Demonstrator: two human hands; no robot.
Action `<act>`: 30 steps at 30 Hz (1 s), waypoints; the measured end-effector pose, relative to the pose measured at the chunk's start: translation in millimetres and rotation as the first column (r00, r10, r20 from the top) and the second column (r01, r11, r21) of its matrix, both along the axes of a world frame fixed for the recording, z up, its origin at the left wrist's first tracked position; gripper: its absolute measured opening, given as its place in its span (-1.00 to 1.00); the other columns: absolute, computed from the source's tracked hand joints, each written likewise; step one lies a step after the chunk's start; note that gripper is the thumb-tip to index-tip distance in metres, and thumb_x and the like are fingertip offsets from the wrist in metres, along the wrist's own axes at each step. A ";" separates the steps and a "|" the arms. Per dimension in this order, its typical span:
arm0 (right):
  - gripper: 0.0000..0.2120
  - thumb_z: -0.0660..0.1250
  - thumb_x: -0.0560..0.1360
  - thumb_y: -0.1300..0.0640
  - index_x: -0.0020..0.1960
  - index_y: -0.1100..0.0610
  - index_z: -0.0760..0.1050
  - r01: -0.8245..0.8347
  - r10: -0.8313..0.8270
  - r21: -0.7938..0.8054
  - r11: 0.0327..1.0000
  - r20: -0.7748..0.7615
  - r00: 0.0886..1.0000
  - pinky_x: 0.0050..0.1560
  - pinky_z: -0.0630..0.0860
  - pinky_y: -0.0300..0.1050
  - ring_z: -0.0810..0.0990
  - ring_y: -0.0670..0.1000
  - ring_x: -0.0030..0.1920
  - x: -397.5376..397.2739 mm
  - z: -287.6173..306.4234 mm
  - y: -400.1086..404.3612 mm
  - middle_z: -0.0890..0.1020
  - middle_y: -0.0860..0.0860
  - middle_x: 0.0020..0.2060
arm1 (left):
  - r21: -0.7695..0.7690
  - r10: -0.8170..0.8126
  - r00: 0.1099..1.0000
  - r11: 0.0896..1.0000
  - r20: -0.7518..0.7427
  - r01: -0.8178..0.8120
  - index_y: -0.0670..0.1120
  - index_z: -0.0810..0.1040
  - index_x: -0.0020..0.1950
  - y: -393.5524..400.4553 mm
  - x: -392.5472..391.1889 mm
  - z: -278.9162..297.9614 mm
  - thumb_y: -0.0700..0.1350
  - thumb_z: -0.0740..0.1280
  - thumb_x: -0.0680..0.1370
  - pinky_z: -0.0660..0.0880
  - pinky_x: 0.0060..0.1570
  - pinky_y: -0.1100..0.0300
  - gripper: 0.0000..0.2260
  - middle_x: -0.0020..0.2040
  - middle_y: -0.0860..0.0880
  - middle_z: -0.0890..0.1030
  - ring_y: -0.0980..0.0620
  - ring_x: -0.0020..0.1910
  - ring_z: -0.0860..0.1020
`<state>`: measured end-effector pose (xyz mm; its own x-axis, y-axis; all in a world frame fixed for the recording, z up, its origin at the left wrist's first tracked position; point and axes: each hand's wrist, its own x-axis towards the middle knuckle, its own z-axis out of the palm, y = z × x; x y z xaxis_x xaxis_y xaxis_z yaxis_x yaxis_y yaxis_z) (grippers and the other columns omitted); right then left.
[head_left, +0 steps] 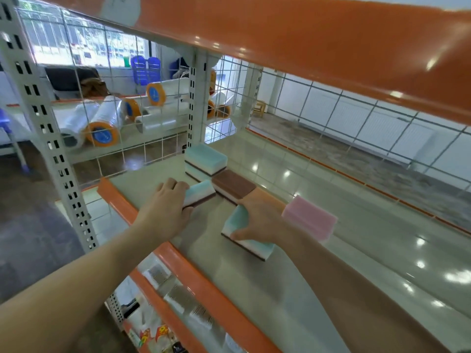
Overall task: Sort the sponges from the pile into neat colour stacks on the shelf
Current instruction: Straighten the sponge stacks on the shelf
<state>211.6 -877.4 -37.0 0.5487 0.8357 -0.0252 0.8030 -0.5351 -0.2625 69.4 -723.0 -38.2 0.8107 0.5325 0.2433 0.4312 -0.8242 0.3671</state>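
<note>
Shelf (331, 289) surface open across lower right and centre right of frame. Access from the front edge only: orange upper shelf (305, 39) caps the top, wire grid (356, 128) closes the back. Upright post (196, 103) blocks the upper centre corner. Sponges crowd mid-frame: teal stack (205, 160), brown-topped sponge (233, 184), pink sponge (309, 217).
</note>
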 end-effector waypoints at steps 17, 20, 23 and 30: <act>-0.22 0.46 0.33 -0.10 0.43 0.11 0.23 0.227 -0.236 -0.074 0.971 -0.147 0.961 0.09 0.30 -0.19 0.34 0.05 0.21 -5.4 -6.8 106.2 0.30 0.05 0.21 | -0.113 -0.217 0.976 0.970 -0.007 0.215 -0.12 0.34 0.37 122.9 15.2 -2.4 -0.03 0.30 0.52 0.28 0.21 0.15 -0.56 0.24 -0.09 0.38 -0.05 0.23 0.33; -0.22 0.46 0.33 -0.09 0.43 0.14 0.22 0.256 -0.267 -0.088 0.963 -0.149 0.952 0.21 0.34 -0.10 0.34 0.07 0.22 -7.9 -11.7 117.5 0.33 0.06 0.19 | -0.068 -0.264 0.965 0.962 0.003 0.263 -0.10 0.34 0.37 139.3 16.6 -4.5 0.00 0.30 0.53 0.29 0.22 0.14 -0.56 0.24 -0.07 0.39 -0.04 0.24 0.35; -0.19 0.45 0.34 -0.08 0.45 0.14 0.17 0.282 -0.291 -0.084 0.956 -0.128 0.948 0.21 0.32 -0.09 0.30 0.09 0.26 -11.5 -13.6 123.8 0.35 0.07 0.24 | -0.035 -0.300 0.954 0.953 0.000 0.300 -0.08 0.34 0.37 152.2 18.8 -6.5 -0.02 0.32 0.53 0.28 0.23 0.16 -0.56 0.26 -0.05 0.39 -0.02 0.25 0.35; -0.08 0.48 0.31 -0.10 0.49 0.09 0.07 0.382 -0.397 -0.140 0.913 -0.095 0.913 0.31 0.27 -0.01 0.22 0.15 0.35 -21.9 -16.0 111.1 0.27 0.10 0.32 | 0.005 -0.345 0.939 0.939 -0.001 0.345 -0.09 0.34 0.38 158.6 25.3 -9.4 -0.04 0.31 0.53 0.30 0.16 0.16 -0.56 0.25 -0.06 0.40 -0.03 0.23 0.36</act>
<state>189.7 -766.4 -53.0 0.8169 0.5432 -0.1939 0.4911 -0.8314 -0.2600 94.7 -564.4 -47.6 0.9443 0.2193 0.2452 0.1204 -0.9241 0.3626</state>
